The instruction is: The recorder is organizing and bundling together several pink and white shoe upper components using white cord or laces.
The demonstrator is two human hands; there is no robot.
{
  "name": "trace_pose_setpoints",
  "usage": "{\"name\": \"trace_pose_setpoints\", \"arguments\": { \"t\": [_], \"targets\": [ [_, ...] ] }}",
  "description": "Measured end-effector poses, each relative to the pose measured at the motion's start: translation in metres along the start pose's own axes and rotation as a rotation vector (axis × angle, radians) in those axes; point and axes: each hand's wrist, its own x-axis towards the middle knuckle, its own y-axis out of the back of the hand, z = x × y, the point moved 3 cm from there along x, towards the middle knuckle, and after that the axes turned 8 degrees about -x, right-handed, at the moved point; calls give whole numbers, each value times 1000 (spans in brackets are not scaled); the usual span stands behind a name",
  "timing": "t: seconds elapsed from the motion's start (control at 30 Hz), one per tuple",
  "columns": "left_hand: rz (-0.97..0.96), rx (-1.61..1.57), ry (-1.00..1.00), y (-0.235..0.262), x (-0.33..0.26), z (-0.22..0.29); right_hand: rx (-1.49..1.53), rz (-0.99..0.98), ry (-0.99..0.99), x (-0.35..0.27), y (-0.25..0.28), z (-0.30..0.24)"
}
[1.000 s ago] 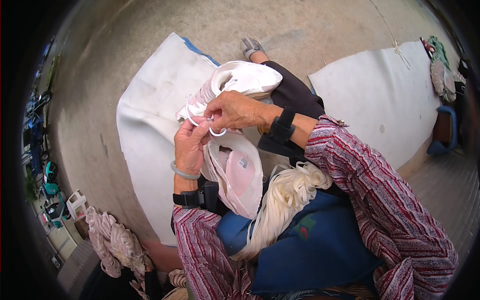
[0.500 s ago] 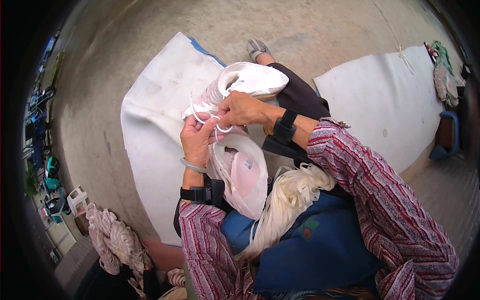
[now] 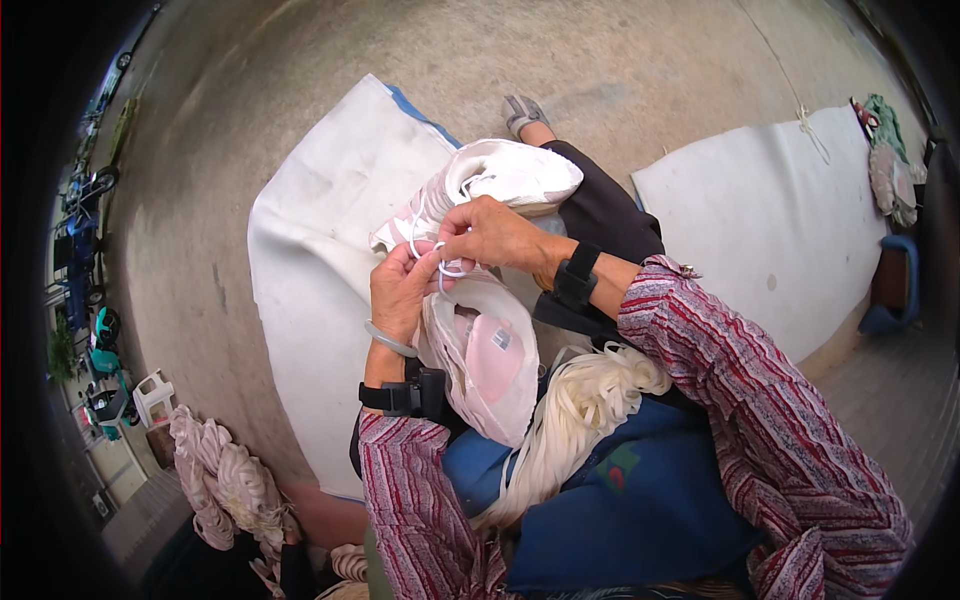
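Observation:
A white shoelace forms small loops between my two hands, above the gap between two white and pink shoe uppers. My left hand pinches the lace between thumb and fingers. From the right, my right hand also grips the lace, its fingertips almost touching the left ones. Just beyond the hands lies one shoe upper, toe pointing right. The nearer shoe upper rests against my lap, its opening showing a pink lining with a small label. Exactly how the lace crosses is partly hidden by the fingers.
A bundle of cream laces lies on the blue cloth over my lap. White sheets cover the floor at left and right. Bundled uppers sit lower left, near a white stool. A blue chair stands right.
Both hands stay on the lace and have drawn slightly closer together. The lace loops look smaller and tighter. The whole view has shifted a little.

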Motion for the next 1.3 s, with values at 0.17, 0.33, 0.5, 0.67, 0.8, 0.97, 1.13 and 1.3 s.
{"name": "trace_pose_setpoints", "arguments": {
  "t": [0.17, 0.33, 0.5, 0.67, 0.8, 0.97, 1.13, 1.3],
  "targets": [
    [6, 82, -76, -3, 2, 1, -136, -13, 104, 5, -3, 0],
    [108, 264, -186, -10, -1, 6, -64, -87, 16, 5, 0, 0],
    [13, 44, -60, -7, -5, 1, 81, -115, -55, 5, -3, 5],
    [12, 90, -69, -10, -6, 2, -187, -136, 77, 15, -3, 11],
    [94, 233, -197, -5, -1, 1, -29, -159, 66, 14, -3, 7],
    [127, 110, -183, -3, -4, -2, -81, -168, 26, 7, 0, 3],
    [54, 29, -95, -7, 1, -5, -214, 3, 121, 9, 6, -7],
    [32, -31, -105, -10, -2, -1, -155, 76, 153, 11, 4, -12]
  ]
}}
